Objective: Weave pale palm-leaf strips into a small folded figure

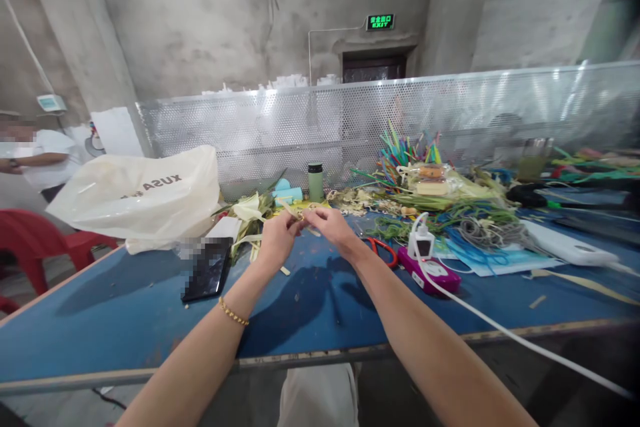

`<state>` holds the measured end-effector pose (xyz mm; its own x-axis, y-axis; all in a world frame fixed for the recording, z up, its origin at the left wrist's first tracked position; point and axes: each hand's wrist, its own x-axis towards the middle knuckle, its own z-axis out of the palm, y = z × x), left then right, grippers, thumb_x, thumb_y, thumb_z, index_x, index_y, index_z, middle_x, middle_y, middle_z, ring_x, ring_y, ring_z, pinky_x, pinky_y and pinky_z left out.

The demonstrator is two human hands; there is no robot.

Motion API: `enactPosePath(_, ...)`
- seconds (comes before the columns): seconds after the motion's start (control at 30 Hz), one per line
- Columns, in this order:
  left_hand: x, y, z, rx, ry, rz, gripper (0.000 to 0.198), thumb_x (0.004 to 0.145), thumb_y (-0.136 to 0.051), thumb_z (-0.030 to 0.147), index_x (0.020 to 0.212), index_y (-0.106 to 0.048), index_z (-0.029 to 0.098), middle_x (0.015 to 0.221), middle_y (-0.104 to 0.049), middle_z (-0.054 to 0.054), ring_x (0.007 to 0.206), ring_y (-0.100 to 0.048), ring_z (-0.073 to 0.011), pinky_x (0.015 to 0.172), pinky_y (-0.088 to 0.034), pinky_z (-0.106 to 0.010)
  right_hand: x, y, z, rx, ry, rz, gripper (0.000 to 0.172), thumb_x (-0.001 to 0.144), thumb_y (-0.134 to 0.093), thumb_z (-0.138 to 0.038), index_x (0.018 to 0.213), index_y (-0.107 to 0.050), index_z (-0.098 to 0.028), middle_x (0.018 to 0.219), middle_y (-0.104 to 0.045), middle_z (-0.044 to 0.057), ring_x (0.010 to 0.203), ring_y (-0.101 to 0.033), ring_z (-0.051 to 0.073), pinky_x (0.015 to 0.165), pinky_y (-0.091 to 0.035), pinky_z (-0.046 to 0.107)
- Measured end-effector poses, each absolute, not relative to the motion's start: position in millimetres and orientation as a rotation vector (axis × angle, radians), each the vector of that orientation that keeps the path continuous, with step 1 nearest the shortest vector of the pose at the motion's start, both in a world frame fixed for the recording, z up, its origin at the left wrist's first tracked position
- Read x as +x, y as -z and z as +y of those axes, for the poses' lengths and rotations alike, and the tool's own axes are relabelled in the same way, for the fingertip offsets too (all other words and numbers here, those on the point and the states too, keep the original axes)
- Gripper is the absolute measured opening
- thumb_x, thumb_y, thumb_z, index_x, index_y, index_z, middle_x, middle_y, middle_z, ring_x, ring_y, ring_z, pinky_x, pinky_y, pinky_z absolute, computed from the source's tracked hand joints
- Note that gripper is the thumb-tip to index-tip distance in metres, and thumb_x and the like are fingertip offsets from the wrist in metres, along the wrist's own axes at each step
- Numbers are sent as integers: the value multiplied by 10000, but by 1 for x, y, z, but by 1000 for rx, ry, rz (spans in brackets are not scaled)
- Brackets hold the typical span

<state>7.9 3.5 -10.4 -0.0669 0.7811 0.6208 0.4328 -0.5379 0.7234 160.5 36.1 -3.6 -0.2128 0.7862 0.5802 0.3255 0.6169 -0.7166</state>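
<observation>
Over the middle of the blue table, my left hand [279, 235] and my right hand [330, 225] meet with their fingertips pinched close together. Between them is a thin pale strip [289, 209], like dried husk or leaf; one end sticks up past my left fingers. The part inside the fingers is too small to make out. Loose pale husk pieces [247, 210] lie just left of my left hand. Beyond the hands stands a green bottle [315, 183] with a black lid. Red-handled scissors [383, 251] rest right of my right wrist.
A black phone [209, 270] and a large white plastic bag [145, 197] lie at left. To the right are a purple power strip [430, 272] with a white cable, tangled cords [483, 233] and bundled coloured stems [407, 153]. A perforated metal screen [280, 127] runs behind. Another person [47, 153] is far left.
</observation>
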Motion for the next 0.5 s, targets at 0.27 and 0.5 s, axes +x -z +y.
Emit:
enactPosePath(0.27, 12, 11, -5, 2675, -1478, 1413, 536, 795, -430, 23, 1307, -527, 145, 1349, -542, -172, 1289, -457, -276, 1043, -299, -432, 159, -8, 20, -935, -1008, -1503, 436, 742, -633, -571, 649, -580, -149, 596, -621, 39, 458, -509, 96, 424, -327, 222)
enactPosePath(0.5, 14, 8, -8, 2368, -1496, 1208, 533, 778, -426, 31, 1253, -597, 201, 1257, -627, -114, 1182, -555, -270, 1024, -368, -416, 167, -7, 21, -732, -1113, -1467, 370, 605, -787, -453, 692, -637, -126, 620, -634, 25, 527, -527, 83, 507, -397, 214)
